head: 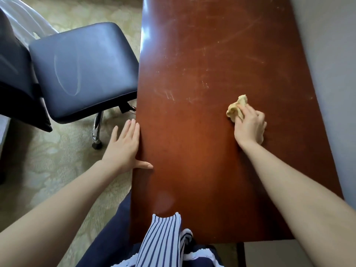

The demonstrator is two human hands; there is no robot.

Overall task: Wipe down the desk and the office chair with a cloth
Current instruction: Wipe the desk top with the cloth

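One view only, head camera, looking down. Tabletop (pixel 202 74) is reddish-brown wood with its long axis running straight away from me, near end at the bottom of frame. The far end is cut off by the top edge. Its right long side sits against a grey wall (pixel 331 54).

Cloth (pixel 236 106) is pale yellow and bunched up, lying on the tabletop right of centre, near the wall side. Its long axis is diagonal, and the free end points up and right toward the far end. The lower part is hidden under my right hand (pixel 250 128), so I can't tell its full size. Right fingers (pixel 248 113) are curled over the cloth, grasping it and pressing it to the wood.

Left hand (pixel 123 149) lies flat at the tabletop's left long edge. Its fingers (pixel 133 130) are straight and released, pointing away from me, and the thumb rests on the top surface pointing right. I can't tell if the palm touches the edge.

Office chair seat (pixel 82 70) is dark blue and sits left of the tabletop, its front edge just beside the left edge. A pale oval streak shows on the seat. Backrest (pixel 13 74) is cut off by the left frame edge. The base is mostly hidden under the seat; only one chrome leg (pixel 96 128) and a caster show on the patterned carpet (pixel 48 160).

Striped top (pixel 161 241) covers part of the near edge. Scratches on the wood are blurry.
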